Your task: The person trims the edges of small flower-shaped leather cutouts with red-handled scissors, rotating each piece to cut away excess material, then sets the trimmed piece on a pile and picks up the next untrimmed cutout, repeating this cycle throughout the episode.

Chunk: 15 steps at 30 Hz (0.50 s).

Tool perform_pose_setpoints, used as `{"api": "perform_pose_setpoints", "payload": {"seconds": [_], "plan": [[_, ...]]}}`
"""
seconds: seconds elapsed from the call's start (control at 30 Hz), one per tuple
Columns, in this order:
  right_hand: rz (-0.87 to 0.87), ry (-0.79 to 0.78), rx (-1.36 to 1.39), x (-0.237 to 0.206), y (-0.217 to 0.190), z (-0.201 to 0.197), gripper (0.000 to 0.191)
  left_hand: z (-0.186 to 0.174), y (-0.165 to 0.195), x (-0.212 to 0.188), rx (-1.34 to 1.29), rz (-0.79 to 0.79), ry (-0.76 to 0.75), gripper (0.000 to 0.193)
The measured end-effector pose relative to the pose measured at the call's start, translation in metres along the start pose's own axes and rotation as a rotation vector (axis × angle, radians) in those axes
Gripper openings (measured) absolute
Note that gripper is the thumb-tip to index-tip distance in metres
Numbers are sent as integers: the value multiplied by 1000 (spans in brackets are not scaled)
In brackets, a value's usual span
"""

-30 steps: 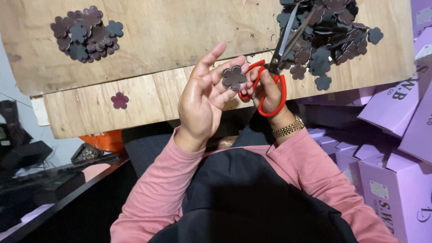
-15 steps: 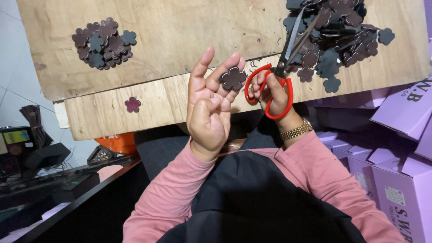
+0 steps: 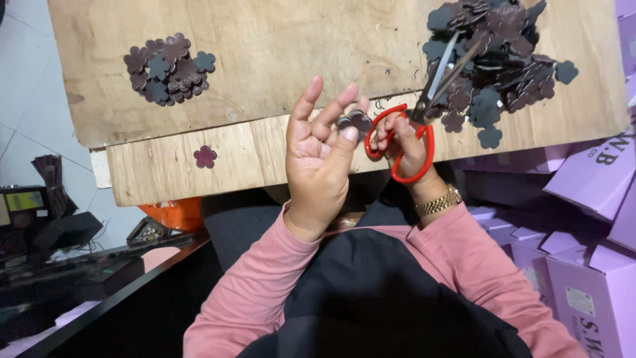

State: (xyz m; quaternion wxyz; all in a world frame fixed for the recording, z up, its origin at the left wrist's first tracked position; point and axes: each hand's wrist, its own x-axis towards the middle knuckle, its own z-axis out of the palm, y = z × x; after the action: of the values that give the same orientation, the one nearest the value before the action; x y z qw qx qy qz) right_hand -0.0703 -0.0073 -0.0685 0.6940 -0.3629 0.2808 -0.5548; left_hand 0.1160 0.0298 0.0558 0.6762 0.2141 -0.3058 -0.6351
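My left hand [image 3: 319,156] is raised palm toward me, pinching a small dark flower-shaped cutout [image 3: 356,121] between thumb and fingertips. My right hand [image 3: 405,142] grips red-handled scissors [image 3: 424,109] whose blades point up and away over the wooden board [image 3: 278,46]. The two hands almost touch at the cutout. A gold watch sits on my right wrist. One pile of dark flower cutouts [image 3: 169,68] lies at the board's left, and a bigger pile [image 3: 497,53] lies at its right, behind the scissor blades.
A single maroon flower cutout [image 3: 205,156] lies on the lower plank [image 3: 172,172]. Purple boxes [image 3: 589,219] are stacked at the right. A dark desk with electronics [image 3: 59,238] stands at the lower left, and an orange object [image 3: 173,213] sits under the plank.
The flower cutout has turned from flat-on between my fingers to edge-on under my left thumb. The scissors stay close beside it. My head has shifted, sliding the board in the view.
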Motion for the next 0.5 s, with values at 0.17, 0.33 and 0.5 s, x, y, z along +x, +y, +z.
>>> {"api": "perform_pose_setpoints", "payload": {"seconds": [0.17,0.33,0.5], "plan": [[-30,24,-33,-12,-27,31,24,4,17,-6,370,-136,-95,88],[-50,-141,-318,-40,-83,74,22,7,28,-16,829,-42,-241,98],[-87,-169,-480,-44,-94,98,26,9,34,-21,958,16,-323,98]]}}
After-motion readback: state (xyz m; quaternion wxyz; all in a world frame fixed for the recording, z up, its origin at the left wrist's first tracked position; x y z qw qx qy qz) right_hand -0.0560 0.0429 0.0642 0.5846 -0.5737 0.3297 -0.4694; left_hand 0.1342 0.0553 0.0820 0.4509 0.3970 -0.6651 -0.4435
